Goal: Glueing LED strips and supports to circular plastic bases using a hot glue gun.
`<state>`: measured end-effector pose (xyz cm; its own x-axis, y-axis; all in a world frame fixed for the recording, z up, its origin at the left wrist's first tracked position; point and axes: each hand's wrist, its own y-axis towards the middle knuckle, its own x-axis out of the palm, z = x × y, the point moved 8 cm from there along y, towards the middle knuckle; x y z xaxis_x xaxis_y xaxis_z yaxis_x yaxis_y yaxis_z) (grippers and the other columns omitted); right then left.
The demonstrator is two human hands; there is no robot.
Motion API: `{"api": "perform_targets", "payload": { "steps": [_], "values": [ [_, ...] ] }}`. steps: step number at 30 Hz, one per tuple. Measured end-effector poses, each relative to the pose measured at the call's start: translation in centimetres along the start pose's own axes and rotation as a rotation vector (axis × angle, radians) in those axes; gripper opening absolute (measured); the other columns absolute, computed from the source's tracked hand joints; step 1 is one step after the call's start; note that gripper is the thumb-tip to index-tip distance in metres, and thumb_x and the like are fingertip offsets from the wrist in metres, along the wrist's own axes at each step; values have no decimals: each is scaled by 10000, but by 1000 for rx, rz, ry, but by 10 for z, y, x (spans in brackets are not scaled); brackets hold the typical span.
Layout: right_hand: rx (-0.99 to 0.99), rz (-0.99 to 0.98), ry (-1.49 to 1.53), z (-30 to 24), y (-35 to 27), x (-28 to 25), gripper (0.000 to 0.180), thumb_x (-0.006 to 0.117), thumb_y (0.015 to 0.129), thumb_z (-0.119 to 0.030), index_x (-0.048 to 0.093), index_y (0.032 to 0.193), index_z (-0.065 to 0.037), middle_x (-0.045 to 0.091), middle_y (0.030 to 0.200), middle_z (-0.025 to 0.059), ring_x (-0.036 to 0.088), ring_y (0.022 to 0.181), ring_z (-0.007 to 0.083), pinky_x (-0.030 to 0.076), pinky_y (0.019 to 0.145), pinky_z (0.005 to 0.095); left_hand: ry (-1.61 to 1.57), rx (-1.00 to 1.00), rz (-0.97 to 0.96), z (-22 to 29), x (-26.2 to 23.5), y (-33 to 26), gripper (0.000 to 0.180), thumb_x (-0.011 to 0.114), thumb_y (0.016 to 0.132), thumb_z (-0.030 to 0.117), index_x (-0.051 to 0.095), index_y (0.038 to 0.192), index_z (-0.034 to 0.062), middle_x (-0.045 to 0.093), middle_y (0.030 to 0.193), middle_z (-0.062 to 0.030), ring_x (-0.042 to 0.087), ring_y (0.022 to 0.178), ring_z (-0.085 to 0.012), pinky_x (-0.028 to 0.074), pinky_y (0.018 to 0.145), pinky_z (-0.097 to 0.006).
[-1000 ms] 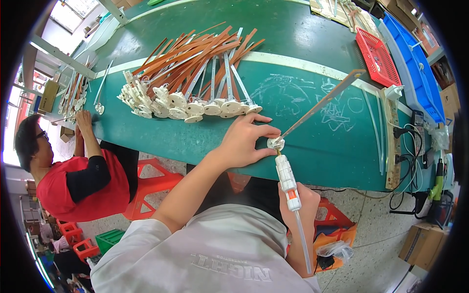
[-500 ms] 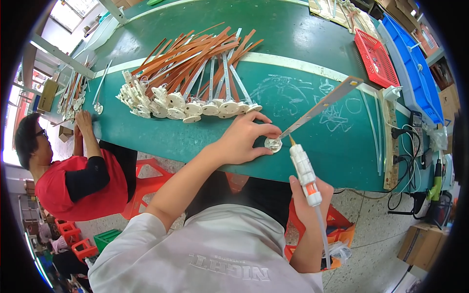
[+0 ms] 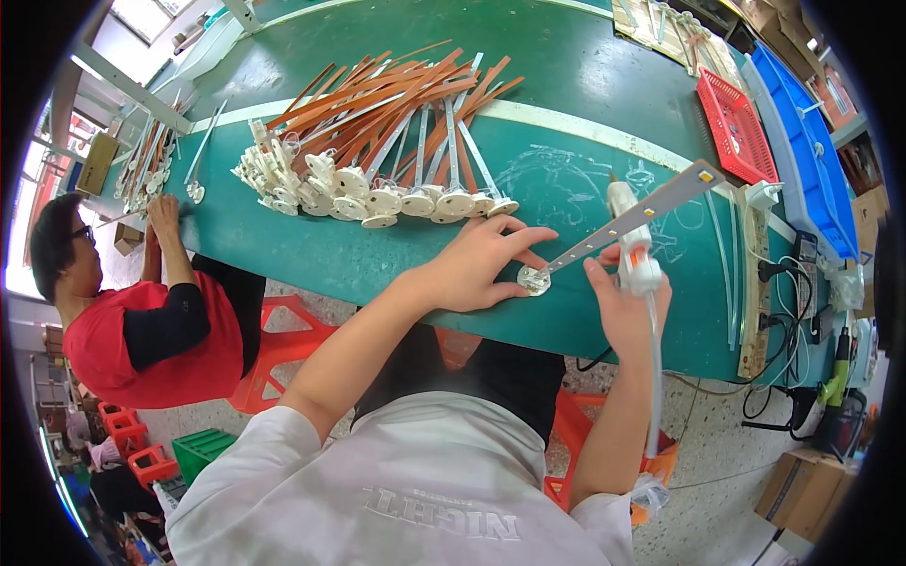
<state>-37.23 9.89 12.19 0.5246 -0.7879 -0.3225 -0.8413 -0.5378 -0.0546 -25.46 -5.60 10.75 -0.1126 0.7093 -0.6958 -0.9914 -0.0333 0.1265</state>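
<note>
On the green tabletop point(image 3: 311, 250), left hand point(image 3: 481, 269) pins a light, stiff strip's point(image 3: 628, 219) round base point(image 3: 533, 279); right hand point(image 3: 628, 311) grips a glue gun point(image 3: 630, 247).

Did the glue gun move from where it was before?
Yes. The glue gun in the right hand swung up: a second ago it lay below the table's edge, now it lies over the green table.
</note>
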Motion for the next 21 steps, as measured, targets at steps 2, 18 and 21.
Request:
{"api": "perform_targets", "payload": {
  "steps": [2, 18, 21],
  "values": [
    [-192, 94, -324, -14, 10, -14, 228, 785, 813, -71, 636, 979, -23, 654, 829, 25, 592, 666, 101, 495, 606, 277, 30, 15, 22, 2, -1, -2, 779, 797, 790, 158, 434, 1479, 130, 717, 1226, 54, 475, 1298, -269, 319, 1127, -478],
    [-271, 233, -760, 5, 49, -64, 307, 782, 721, -135, 689, 986, -10, 678, 930, 189, 659, 896, 384, 522, 800, 454, 12, 37, 160, 14, -10, -27, 545, 806, 774, 131, 619, 1282, 68, 700, 1231, -54, 550, 1208, -334, 420, 1042, -461],
    [-273, 214, -699, 5, 48, -61, 382, 798, 706, -136, 695, 1048, 0, 693, 986, 187, 680, 917, 355, 534, 842, 417, 103, -62, 200, 6, -14, -48, 476, 813, 752, 112, 680, 1209, 89, 667, 1279, -67, 575, 1170, -343, 455, 1005, -463]
  ]
}}
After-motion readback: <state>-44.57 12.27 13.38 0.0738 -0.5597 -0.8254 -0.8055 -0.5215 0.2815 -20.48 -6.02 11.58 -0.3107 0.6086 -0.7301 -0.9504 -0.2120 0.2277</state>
